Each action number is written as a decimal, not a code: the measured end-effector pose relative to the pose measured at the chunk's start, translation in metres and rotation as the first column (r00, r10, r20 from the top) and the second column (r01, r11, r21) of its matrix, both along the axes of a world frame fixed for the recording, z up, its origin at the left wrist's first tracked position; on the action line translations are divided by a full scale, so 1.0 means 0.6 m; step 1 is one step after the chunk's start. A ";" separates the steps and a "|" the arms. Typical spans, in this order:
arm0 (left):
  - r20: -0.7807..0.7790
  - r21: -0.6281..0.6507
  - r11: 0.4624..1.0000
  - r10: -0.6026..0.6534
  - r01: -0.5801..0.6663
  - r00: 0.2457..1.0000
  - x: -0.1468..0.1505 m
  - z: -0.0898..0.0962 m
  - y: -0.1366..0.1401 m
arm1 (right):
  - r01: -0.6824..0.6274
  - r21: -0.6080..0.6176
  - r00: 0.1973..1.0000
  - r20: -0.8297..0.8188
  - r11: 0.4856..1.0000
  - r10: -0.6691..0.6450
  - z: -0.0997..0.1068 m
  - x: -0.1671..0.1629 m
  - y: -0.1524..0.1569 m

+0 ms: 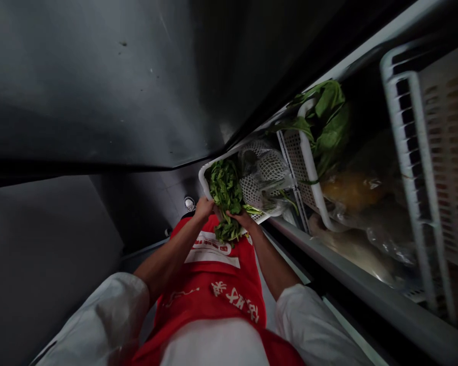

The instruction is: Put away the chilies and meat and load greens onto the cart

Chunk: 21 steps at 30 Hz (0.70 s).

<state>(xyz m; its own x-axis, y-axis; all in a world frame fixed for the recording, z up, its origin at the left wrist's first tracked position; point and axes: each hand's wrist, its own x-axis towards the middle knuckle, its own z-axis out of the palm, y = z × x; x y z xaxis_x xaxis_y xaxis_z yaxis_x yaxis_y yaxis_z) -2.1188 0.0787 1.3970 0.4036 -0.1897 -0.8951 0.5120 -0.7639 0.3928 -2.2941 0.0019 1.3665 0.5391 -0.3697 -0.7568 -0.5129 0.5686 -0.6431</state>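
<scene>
A white plastic basket point(203, 178) sits partly out of the cold cabinet, close in front of my red apron. Leafy greens point(226, 188) fill its left side, and some of them droop over the near rim against the apron. My left hand point(204, 209) is closed at the basket's near left corner, on the rim as far as I can see. With its thumb across the greens, my right hand point(244, 218) grips them at the near rim; its other fingers are largely hidden. White foam netting point(269, 165) under clear plastic lies in the basket's right part.
Right of the basket, the cabinet shelf holds another white basket point(309, 162) with large green leaves point(328, 117) and bagged produce point(354, 190). A tall white rack point(408, 168) stands farther right. A dark metal door point(99, 91) spans the upper left. One shoe point(190, 204) shows on the floor.
</scene>
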 end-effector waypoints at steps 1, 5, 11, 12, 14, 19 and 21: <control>-0.012 -0.002 1.000 0.007 -0.007 1.000 -0.001 0.001 0.000 | 0.007 -0.005 1.000 -0.002 1.000 -0.007 0.001 -0.001 0.002; -0.027 0.003 1.000 0.026 -0.026 0.999 -0.004 0.001 0.002 | 0.076 -0.006 0.997 -0.015 0.997 -0.076 0.007 -0.004 0.030; -0.016 0.001 1.000 0.024 -0.024 1.000 0.005 0.010 -0.005 | 0.127 0.006 0.991 0.028 0.992 -0.127 0.010 0.005 0.052; -0.017 0.002 1.000 0.022 -0.022 1.000 0.007 0.013 -0.007 | 0.134 0.004 0.990 0.036 0.991 -0.134 0.009 0.007 0.050; -0.022 0.002 1.000 0.019 -0.019 1.000 0.010 0.018 -0.009 | 0.147 0.001 0.988 0.049 0.989 -0.147 0.007 0.012 0.047; -0.024 0.012 1.000 0.023 -0.022 0.999 0.011 0.015 -0.008 | 0.152 0.023 0.985 0.080 0.988 -0.153 0.009 0.030 0.043; -0.024 0.017 0.999 0.027 -0.027 0.999 0.012 0.011 -0.007 | 0.139 0.024 0.985 0.100 0.990 -0.141 0.012 0.039 0.041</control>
<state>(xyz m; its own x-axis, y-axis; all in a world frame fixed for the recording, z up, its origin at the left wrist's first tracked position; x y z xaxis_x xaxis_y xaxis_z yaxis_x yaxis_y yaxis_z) -2.1117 0.0746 1.4037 0.3868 -0.1637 -0.9075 0.5414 -0.7563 0.3672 -2.2709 0.0266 1.3739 0.5569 -0.4346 -0.7078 -0.3602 0.6415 -0.6773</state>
